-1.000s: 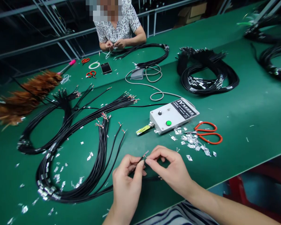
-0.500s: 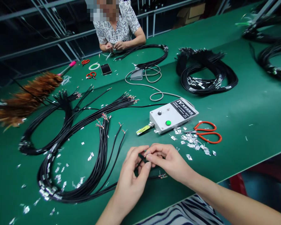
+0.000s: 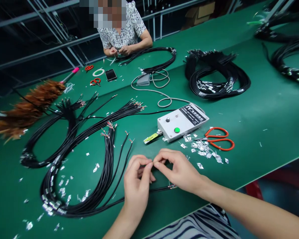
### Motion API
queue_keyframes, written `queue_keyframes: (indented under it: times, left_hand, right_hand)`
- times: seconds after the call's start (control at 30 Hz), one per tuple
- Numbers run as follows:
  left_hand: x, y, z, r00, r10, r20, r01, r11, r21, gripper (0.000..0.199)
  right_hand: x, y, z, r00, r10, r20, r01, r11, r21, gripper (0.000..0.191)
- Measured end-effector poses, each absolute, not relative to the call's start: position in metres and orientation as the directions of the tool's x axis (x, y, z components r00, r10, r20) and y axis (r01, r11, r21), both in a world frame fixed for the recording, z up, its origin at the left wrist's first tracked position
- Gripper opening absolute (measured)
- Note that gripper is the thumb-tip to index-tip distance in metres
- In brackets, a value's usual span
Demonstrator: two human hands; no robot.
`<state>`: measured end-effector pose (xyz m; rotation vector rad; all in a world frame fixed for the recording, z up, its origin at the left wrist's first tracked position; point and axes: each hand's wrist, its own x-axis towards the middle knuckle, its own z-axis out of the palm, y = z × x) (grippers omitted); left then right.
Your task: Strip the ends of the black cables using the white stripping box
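My left hand (image 3: 137, 177) and my right hand (image 3: 177, 169) meet fingertip to fingertip above the green table, both closed in a pinch. A black cable, seen in my left hand a moment earlier, is now covered by its fingers. Whatever lies between my right thumb and forefinger is too small to make out. Below my hands another black cable (image 3: 160, 189) passes behind my left hand, its stripped wire ends near my right palm. Just beyond stands a grey-white machine box (image 3: 183, 121) with a green button and a yellow-green clip (image 3: 151, 137) at its front.
Orange-handled scissors (image 3: 218, 138) lie beside foil scraps (image 3: 205, 149) at right. A bundle of black cables (image 3: 107, 159) curves along the left; a coiled bundle (image 3: 219, 76) sits farther back. Across the table (image 3: 259, 116) a person (image 3: 123, 36) works near a phone (image 3: 111, 75).
My fingertips have come together in a pinch, and the black cable that showed between them is now hidden. My left hand has turned and shifted slightly left.
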<state>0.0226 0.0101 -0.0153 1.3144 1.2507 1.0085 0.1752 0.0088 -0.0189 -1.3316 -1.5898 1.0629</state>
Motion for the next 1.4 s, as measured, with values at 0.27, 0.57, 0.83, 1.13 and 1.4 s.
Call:
queue_keyframes:
  times: [0.27, 0.57, 0.83, 1.13, 1.4]
  left_hand:
    - [0.017, 0.019, -0.033, 0.096, 0.994, 0.048, 0.312, -0.076, 0.947, 0.013]
    - [0.01, 0.024, -0.026, 0.211, 0.965, 0.157, 0.342, -0.224, 0.913, 0.014]
    - [0.014, 0.052, -0.027, 0.029, 0.997, -0.071, 0.136, 0.067, 0.988, 0.013]
    - [0.018, 0.073, -0.037, 0.001, 0.998, -0.063, 0.133, 0.062, 0.989, 0.017]
    - [0.021, 0.08, -0.04, -0.014, 0.998, -0.057, 0.155, 0.059, 0.986, 0.013]
  right_hand:
    - [0.191, 0.014, -0.028, -0.262, 0.934, 0.241, 0.734, 0.355, -0.578, 0.015]
    - [0.189, 0.029, -0.022, -0.522, 0.758, 0.391, 0.696, 0.644, -0.319, 0.028]
    - [0.204, 0.058, -0.016, -0.445, 0.784, 0.433, 0.854, 0.517, -0.059, 0.016]
    - [0.201, 0.081, -0.019, -0.535, 0.803, 0.262, 0.842, 0.53, 0.098, 0.009]
    - [0.201, 0.091, -0.02, -0.56, 0.778, 0.286, 0.826, 0.55, 0.123, 0.018]
